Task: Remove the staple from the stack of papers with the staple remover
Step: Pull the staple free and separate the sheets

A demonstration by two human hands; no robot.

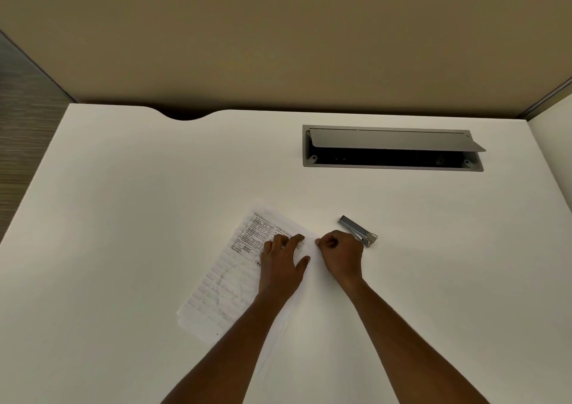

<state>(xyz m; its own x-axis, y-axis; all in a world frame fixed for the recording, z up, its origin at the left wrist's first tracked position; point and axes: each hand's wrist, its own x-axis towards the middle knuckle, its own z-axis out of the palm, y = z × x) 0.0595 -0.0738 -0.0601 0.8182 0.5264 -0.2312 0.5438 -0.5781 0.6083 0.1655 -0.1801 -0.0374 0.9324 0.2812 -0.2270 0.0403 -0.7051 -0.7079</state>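
Nearest, the left hand [283, 259] presses flat on the stack of papers [223, 283]. The right hand [340, 255] is curled at its far corner, and whether it pinches anything cannot be told. Just beyond lies the staple remover [359, 231], unheld; pulling with bare fingers could tear the sheets.

The left forearm [235, 338] and the right forearm [402, 332] are bare. They reach forward from the lower edge and come near each other at the hands. The left hand [283, 264] lies palm down, fingers rather straight and a little spread. The right hand [340, 256] is just beside it, knuckles up, fingers curled in, thumb tip toward the forefinger. Whether they pinch something I cannot tell.
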